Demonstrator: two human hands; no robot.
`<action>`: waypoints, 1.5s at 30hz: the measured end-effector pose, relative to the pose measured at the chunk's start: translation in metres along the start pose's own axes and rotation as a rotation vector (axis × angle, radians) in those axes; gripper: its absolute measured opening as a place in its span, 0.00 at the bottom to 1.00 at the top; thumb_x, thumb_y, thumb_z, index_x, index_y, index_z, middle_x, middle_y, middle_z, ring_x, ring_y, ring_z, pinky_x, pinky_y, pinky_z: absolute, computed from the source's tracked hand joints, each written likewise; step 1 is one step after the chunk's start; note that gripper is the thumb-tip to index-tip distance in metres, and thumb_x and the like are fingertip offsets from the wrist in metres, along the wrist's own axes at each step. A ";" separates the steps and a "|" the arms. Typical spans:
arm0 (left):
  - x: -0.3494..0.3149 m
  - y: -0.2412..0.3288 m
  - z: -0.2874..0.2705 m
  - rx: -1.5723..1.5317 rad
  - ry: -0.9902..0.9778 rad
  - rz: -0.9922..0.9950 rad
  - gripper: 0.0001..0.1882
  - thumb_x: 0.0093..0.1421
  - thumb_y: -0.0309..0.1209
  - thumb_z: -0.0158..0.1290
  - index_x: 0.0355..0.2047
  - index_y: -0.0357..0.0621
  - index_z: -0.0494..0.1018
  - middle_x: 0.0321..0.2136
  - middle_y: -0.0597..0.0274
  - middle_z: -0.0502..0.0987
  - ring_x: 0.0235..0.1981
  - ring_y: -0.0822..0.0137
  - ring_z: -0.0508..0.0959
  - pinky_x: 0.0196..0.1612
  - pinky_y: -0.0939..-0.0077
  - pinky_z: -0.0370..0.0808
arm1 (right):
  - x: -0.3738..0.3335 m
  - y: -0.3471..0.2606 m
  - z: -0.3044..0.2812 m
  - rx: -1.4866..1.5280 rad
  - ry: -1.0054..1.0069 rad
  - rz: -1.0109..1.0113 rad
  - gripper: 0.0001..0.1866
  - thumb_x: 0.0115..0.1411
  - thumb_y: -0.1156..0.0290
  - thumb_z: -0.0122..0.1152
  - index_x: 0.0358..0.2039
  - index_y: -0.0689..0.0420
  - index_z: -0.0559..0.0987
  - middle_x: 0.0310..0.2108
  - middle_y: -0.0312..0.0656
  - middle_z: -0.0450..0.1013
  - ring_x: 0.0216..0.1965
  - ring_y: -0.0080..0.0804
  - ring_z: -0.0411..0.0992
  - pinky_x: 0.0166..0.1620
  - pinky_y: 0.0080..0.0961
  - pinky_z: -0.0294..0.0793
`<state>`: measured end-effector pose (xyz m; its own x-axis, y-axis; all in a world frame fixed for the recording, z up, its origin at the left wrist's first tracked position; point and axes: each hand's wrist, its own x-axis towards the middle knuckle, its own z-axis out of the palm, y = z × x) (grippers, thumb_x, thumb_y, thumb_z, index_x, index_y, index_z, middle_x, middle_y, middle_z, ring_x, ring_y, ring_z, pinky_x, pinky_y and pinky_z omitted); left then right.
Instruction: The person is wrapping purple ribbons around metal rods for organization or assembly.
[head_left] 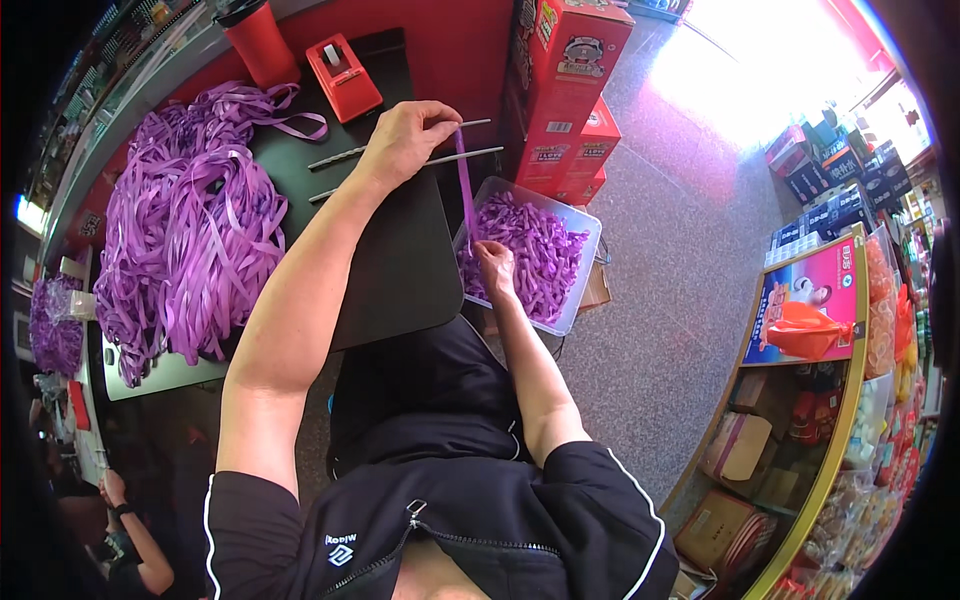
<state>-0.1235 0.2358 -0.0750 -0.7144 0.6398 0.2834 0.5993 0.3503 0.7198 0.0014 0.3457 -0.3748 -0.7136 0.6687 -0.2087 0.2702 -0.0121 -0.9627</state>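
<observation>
A narrow purple ribbon (466, 190) runs down from my left hand (405, 140) to my right hand (496, 268). My left hand is closed, pinching the ribbon's upper part beside a thin metal rod (475, 123). A second metal rod (465, 156) lies just nearer to me; both stick out past the table's right edge. Lower down, my right hand has its fingers closed on the ribbon above a clear plastic bin (590, 262) filled with purple ribbon pieces (535, 250). A large heap of long purple ribbons (190, 230) covers the left of the dark table (400, 270).
A red tape-dispenser-like device (343, 78) and a red cup (262, 45) stand at the table's back. Stacked red boxes (565, 110) rise behind the bin. At right is a glass display case (800, 430) with packaged goods. Another person's hand (113, 488) shows at lower left.
</observation>
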 end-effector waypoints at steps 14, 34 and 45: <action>0.008 -0.008 0.006 -0.046 -0.022 0.002 0.10 0.60 0.32 0.54 0.39 0.40 0.78 0.29 0.63 0.80 0.31 0.74 0.77 0.37 0.78 0.71 | -0.010 0.037 0.008 0.207 -0.092 -0.233 0.09 0.58 0.72 0.64 0.37 0.58 0.75 0.26 0.34 0.74 0.27 0.19 0.69 0.31 0.20 0.70; 0.009 -0.015 0.009 -0.087 -0.033 0.035 0.09 0.62 0.28 0.53 0.40 0.38 0.78 0.28 0.72 0.78 0.28 0.82 0.72 0.32 0.85 0.68 | -0.033 -0.015 -0.015 0.887 -0.441 0.337 0.12 0.62 0.63 0.57 0.39 0.59 0.78 0.24 0.31 0.71 0.21 0.16 0.65 0.25 0.13 0.62; 0.010 -0.018 0.010 -0.108 -0.047 0.009 0.09 0.62 0.28 0.53 0.40 0.38 0.78 0.28 0.72 0.78 0.28 0.83 0.72 0.32 0.86 0.68 | -0.039 -0.015 -0.022 0.753 -0.369 0.278 0.10 0.58 0.73 0.61 0.40 0.62 0.78 0.29 0.35 0.76 0.27 0.20 0.72 0.30 0.14 0.71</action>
<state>-0.1376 0.2434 -0.0914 -0.6896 0.6752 0.2618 0.5616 0.2704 0.7820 0.0399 0.3361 -0.3480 -0.8837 0.2878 -0.3692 0.0602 -0.7122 -0.6994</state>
